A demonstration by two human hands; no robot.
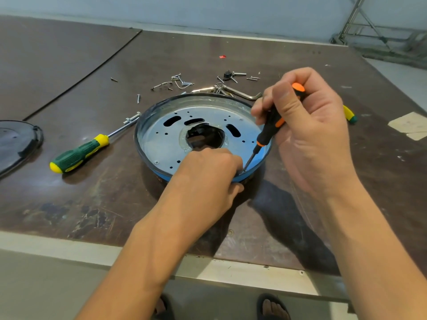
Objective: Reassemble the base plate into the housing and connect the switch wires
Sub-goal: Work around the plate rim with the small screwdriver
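A round blue housing with a dark rim lies on the brown table. Inside it sits the silver base plate, with slots, small holes and a large central opening. My left hand rests on the housing's near edge, thumb outside the rim, fingers closed near a screw spot that they hide. My right hand grips a black-and-orange screwdriver, held steeply. Its tip touches the plate right beside my left fingers. No switch wires can be made out.
A green-and-yellow screwdriver lies left of the housing. Loose screws, a hex key and small parts are scattered behind it. A dark round cover sits at the far left, another yellow-green handle right. The table edge is near me.
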